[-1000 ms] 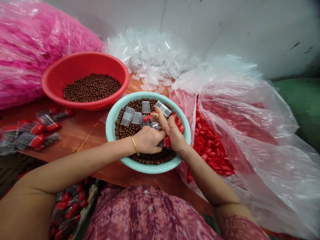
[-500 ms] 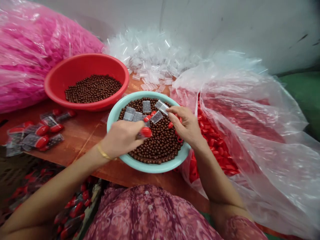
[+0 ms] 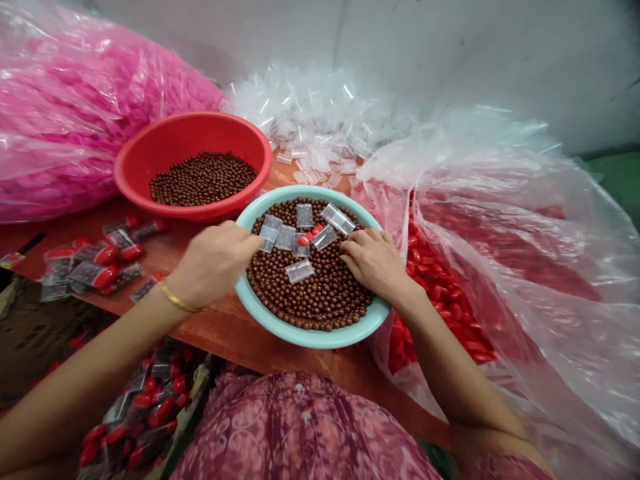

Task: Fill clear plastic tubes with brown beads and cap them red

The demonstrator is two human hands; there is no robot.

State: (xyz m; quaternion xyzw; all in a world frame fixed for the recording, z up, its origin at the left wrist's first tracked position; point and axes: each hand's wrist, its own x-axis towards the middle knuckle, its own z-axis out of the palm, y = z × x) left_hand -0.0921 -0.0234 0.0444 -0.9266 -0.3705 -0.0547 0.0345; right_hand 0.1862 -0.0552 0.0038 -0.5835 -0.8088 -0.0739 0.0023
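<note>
Counter (image 3: 230,327) carries the teal basin (image 3: 300,338) of brown balls (image 3: 325,303). Left hand (image 3: 215,263) is curled at the left rim, right hand (image 3: 375,263) bent over the right side. Change: a red-capped box (image 3: 144,288) now lies on the counter left of the hands, so one more is set out. Clear boxes (image 3: 300,271) lie on the balls. Can't tell either grip: left fingertips blurry, red bit (image 3: 345,252) under the right mostly covered.

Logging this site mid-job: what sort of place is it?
Probably a small workshop: a light-blue basin of brown beads, a bag of red parts, and red-capped cases on the table.
</note>
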